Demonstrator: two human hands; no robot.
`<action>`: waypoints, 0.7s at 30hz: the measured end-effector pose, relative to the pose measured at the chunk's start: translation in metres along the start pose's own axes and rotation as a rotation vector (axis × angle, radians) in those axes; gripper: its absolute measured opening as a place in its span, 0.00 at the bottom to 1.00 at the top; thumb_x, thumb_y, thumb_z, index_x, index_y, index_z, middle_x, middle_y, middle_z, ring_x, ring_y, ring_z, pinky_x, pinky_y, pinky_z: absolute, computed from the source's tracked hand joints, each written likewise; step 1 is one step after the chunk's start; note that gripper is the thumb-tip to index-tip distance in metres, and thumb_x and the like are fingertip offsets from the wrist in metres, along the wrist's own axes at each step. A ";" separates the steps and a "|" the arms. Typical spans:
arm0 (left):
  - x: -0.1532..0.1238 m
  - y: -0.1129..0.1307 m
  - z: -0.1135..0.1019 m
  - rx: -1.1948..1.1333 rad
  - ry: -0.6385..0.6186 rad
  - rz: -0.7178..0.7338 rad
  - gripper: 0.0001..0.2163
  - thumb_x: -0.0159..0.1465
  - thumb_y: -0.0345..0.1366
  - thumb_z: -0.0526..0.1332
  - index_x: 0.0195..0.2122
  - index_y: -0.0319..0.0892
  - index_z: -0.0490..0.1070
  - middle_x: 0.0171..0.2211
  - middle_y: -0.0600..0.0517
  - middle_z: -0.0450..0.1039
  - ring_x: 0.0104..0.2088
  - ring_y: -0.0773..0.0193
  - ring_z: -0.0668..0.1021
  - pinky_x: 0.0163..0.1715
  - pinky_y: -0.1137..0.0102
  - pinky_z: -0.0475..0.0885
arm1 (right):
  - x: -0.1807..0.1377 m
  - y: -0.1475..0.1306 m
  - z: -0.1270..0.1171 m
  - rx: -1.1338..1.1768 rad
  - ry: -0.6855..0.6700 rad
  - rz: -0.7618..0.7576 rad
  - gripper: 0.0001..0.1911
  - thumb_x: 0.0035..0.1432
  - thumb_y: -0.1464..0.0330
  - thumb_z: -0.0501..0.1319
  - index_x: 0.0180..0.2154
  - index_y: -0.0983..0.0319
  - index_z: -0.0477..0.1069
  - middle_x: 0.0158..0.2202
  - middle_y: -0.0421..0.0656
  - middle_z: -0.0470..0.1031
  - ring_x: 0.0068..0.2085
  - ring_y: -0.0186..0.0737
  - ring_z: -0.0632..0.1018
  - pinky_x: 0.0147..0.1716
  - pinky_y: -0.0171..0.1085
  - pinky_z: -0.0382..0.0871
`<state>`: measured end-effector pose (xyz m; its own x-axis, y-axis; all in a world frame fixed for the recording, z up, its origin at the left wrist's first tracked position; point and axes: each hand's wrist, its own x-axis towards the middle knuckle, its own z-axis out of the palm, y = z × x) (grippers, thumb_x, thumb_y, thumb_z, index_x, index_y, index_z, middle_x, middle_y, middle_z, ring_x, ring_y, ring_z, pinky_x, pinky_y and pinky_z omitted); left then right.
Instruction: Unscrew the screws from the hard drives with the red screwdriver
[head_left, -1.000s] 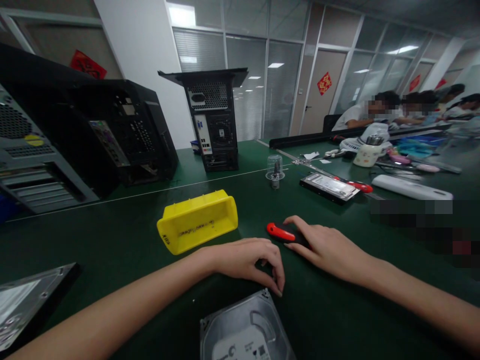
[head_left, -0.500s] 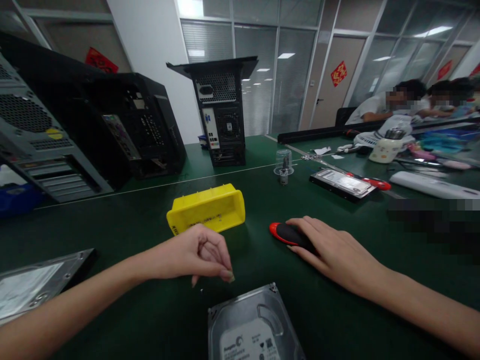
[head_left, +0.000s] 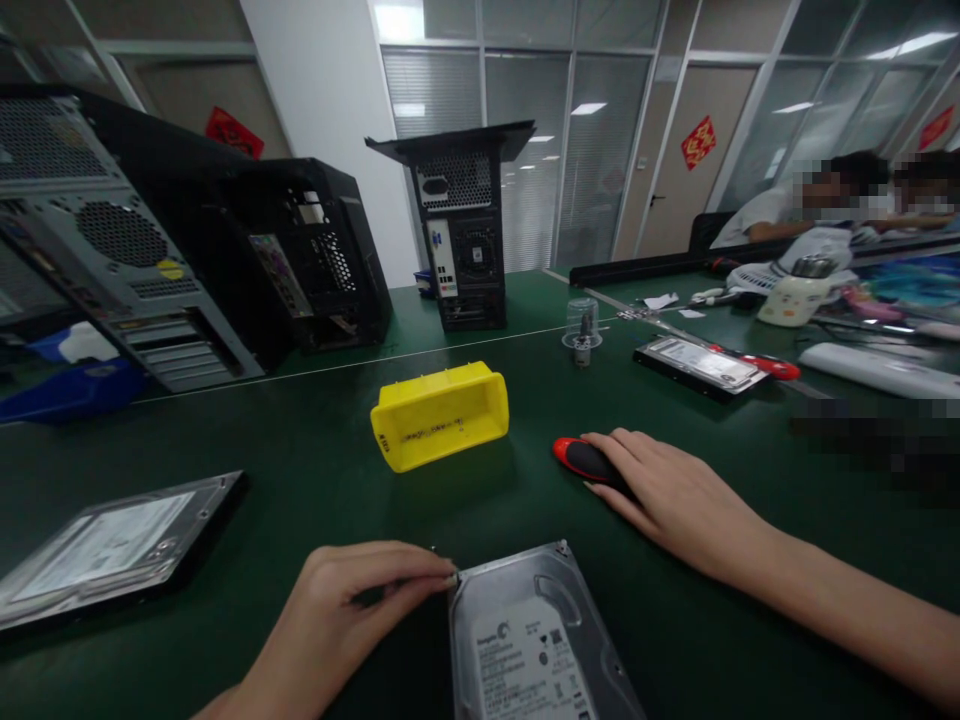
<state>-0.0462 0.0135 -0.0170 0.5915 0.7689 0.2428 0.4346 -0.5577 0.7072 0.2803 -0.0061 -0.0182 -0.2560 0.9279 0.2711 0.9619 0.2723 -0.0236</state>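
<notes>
My left hand (head_left: 352,610) is low in the view, thumb and forefinger pinched together at the top-left corner of a silver hard drive (head_left: 525,650) that lies label-up on the green table. What the pinch holds is too small to make out. My right hand (head_left: 675,500) lies over the black grip of a red-and-black screwdriver (head_left: 577,457), fingers curved on it; only the red end of the handle sticks out to the left. A yellow plastic bin (head_left: 439,415) lies on its side just beyond both hands.
A second drive (head_left: 112,545) lies at the left edge. Three computer cases (head_left: 127,260) (head_left: 322,260) (head_left: 465,230) stand at the back. Further right are a small clear cap (head_left: 583,330), another drive (head_left: 701,365) and a red screwdriver (head_left: 772,367). Other people (head_left: 825,200) sit far right.
My left hand lifted off the table in a pinch, then drew back towards me to the drive's top-left corner. My right hand stayed on the screwdriver. The view swung left.
</notes>
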 end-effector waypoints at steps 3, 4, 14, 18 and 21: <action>-0.002 -0.005 0.007 -0.034 0.014 0.008 0.08 0.62 0.34 0.63 0.39 0.56 0.79 0.37 0.60 0.81 0.38 0.65 0.82 0.41 0.78 0.77 | 0.000 -0.001 0.001 -0.023 0.016 -0.007 0.23 0.63 0.59 0.53 0.55 0.64 0.65 0.46 0.52 0.73 0.42 0.49 0.76 0.41 0.50 0.74; -0.002 -0.006 0.007 -0.042 0.006 -0.001 0.09 0.62 0.34 0.63 0.40 0.57 0.79 0.38 0.61 0.80 0.39 0.66 0.82 0.41 0.78 0.77 | 0.000 -0.001 0.002 -0.027 0.019 -0.011 0.23 0.62 0.59 0.53 0.55 0.64 0.65 0.45 0.52 0.73 0.42 0.49 0.76 0.40 0.50 0.74; 0.001 -0.005 0.005 -0.123 -0.046 -0.047 0.09 0.63 0.31 0.61 0.37 0.53 0.80 0.36 0.59 0.81 0.38 0.66 0.82 0.38 0.80 0.77 | 0.003 0.003 0.008 -0.064 0.066 -0.059 0.21 0.64 0.61 0.51 0.53 0.65 0.66 0.45 0.53 0.74 0.42 0.49 0.77 0.40 0.49 0.76; 0.003 -0.005 0.008 -0.167 -0.042 -0.059 0.09 0.62 0.30 0.63 0.36 0.52 0.80 0.36 0.58 0.81 0.38 0.66 0.82 0.39 0.79 0.77 | 0.003 0.002 0.010 -0.073 0.086 -0.064 0.21 0.64 0.61 0.50 0.53 0.65 0.67 0.46 0.53 0.74 0.42 0.50 0.78 0.39 0.48 0.76; 0.001 -0.007 0.009 -0.179 -0.051 -0.072 0.09 0.62 0.31 0.62 0.37 0.52 0.80 0.37 0.58 0.81 0.39 0.65 0.82 0.41 0.77 0.77 | 0.004 0.001 0.009 -0.071 0.082 -0.070 0.21 0.64 0.61 0.49 0.53 0.65 0.67 0.45 0.53 0.75 0.42 0.50 0.78 0.38 0.48 0.76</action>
<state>-0.0422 0.0155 -0.0273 0.5992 0.7851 0.1564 0.3520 -0.4339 0.8293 0.2792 -0.0002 -0.0261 -0.3169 0.8824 0.3478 0.9471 0.3142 0.0656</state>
